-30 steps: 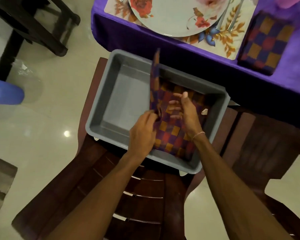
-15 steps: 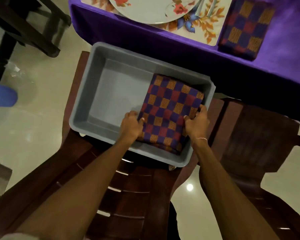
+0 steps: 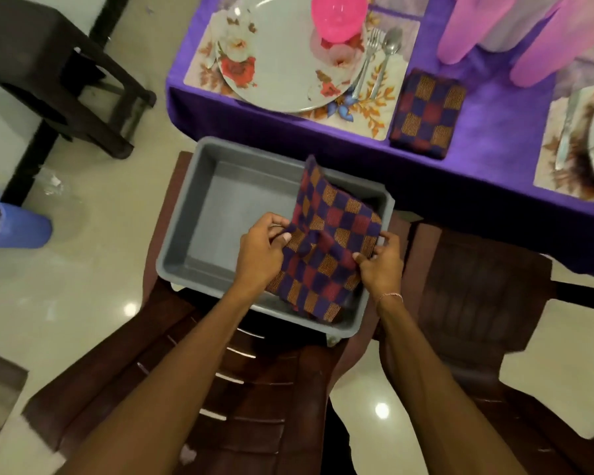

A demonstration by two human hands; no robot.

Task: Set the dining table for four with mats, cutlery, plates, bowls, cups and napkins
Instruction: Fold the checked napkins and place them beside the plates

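L hand (image 3: pixel 261 248) & R hand (image 3: pixel 381 265) each pinched an edge of the checked napkin (image 3: pixel 326 241) stretched between them (one corner stood up), just above the grey tub (image 3: pixel 227 207) under both hands. Beyond the R hand, a 2nd folded napkin (image 3: pixel 427 113) lay on the purple table (image 3: pixel 487 138).

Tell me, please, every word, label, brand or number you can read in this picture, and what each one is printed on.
None: no words, numbers or labels show anywhere.
The checked napkin pinched by the left hand and right hand, the folded napkin, the floral plate, the mat and the grey tub show only patterns or plain surfaces.
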